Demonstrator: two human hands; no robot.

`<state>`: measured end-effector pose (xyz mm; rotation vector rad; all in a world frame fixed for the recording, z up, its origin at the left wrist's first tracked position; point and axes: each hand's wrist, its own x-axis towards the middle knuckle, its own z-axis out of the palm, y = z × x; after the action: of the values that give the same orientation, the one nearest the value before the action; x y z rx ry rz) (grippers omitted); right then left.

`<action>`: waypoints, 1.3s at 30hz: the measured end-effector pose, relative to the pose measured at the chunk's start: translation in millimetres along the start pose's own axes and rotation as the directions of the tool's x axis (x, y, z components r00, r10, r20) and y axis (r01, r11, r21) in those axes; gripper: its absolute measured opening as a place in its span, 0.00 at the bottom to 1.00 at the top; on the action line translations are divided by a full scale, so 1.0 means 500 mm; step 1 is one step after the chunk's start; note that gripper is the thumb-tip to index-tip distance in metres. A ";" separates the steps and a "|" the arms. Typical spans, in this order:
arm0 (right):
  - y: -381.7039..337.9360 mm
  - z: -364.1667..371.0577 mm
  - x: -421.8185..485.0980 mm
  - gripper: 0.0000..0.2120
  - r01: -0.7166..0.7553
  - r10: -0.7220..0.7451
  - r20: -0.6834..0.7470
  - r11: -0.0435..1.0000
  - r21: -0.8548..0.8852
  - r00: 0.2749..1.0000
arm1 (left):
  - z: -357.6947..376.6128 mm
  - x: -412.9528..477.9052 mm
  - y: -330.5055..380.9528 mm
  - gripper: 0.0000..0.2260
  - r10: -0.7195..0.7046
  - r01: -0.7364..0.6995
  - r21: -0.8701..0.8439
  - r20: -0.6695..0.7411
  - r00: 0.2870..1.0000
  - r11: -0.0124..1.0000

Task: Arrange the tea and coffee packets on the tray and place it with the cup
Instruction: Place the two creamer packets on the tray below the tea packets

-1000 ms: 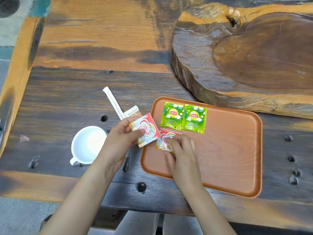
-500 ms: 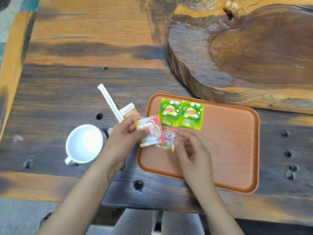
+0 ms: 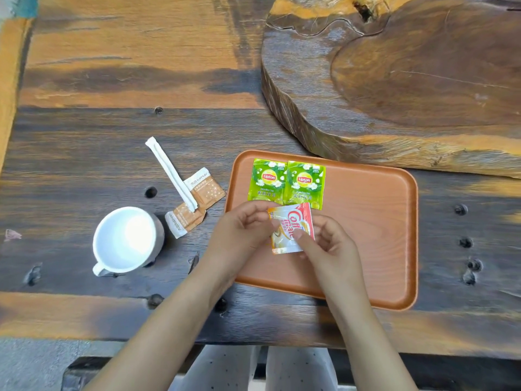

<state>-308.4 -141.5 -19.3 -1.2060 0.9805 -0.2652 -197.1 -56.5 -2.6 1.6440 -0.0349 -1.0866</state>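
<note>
An orange tray (image 3: 372,221) lies on the dark wooden table. Two green Lipton tea packets (image 3: 286,182) sit side by side at its far left corner. Just below them, over the tray, my left hand (image 3: 239,230) and my right hand (image 3: 329,244) both pinch a red and white Coffee-mate packet (image 3: 290,228); a second such packet seen earlier is hidden now. Left of the tray, two brown sugar packets (image 3: 197,204) and a white wrapped stirrer (image 3: 170,173) lie on the table. A white cup (image 3: 124,239) stands further left, handle toward me.
A thick raised wooden slab (image 3: 394,80) fills the far right and nearly touches the tray's back edge. Bolt holes dot the tabletop (image 3: 150,191). The table's near edge runs just below my forearms.
My left hand carried its Coffee-mate packet rightward from the tray's left edge onto the tray, and my right hand has taken hold of it too. The sugar packets are uncovered now.
</note>
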 end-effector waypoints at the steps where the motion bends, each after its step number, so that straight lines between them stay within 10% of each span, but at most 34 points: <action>1: 0.001 -0.006 -0.002 0.09 0.015 -0.015 0.000 1.000 -0.024 1.000 | 0.001 0.000 -0.001 0.11 0.031 -0.031 0.078 0.006 1.000 0.996; 8: -0.019 -0.049 0.006 0.07 0.041 -0.029 0.125 0.995 -0.094 0.992 | 0.013 -0.004 0.009 0.13 0.061 -0.091 0.268 0.119 0.991 0.959; 17: 0.005 -0.055 -0.021 0.05 -0.140 0.140 0.012 0.970 0.201 0.990 | 0.063 -0.024 -0.013 0.08 -0.118 0.116 -0.166 -0.006 0.993 0.979; 20: 0.007 -0.056 -0.023 0.07 -0.111 0.157 -0.148 0.954 0.279 0.976 | 0.076 -0.038 -0.032 0.10 -0.004 0.002 -0.042 -0.052 0.999 0.999; 22: 0.009 -0.068 -0.014 0.07 -0.076 0.112 -0.248 0.986 0.150 0.962 | 0.060 -0.036 -0.043 0.09 0.217 -0.164 0.328 -0.133 0.967 0.930; 26: 0.019 -0.071 0.000 0.04 -0.075 0.049 -0.201 0.990 -0.121 0.978 | 0.001 -0.011 -0.072 0.13 0.549 -0.295 0.829 -0.017 0.836 0.475; 33: 0.039 -0.014 0.012 0.09 -0.073 0.004 -0.194 0.934 -0.349 0.981 | -0.018 0.020 -0.122 0.12 0.537 -0.324 0.877 0.093 0.839 0.355; 39: 0.050 0.002 0.003 0.07 -0.034 -0.219 -0.247 0.679 -0.733 0.944 | -0.018 0.023 -0.124 0.12 0.565 -0.351 0.865 0.098 0.819 0.359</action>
<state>-314.4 -132.2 -42.0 -2.0081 1.3770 -0.1435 -214.9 -31.8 -58.6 2.4247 -1.0204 -0.3762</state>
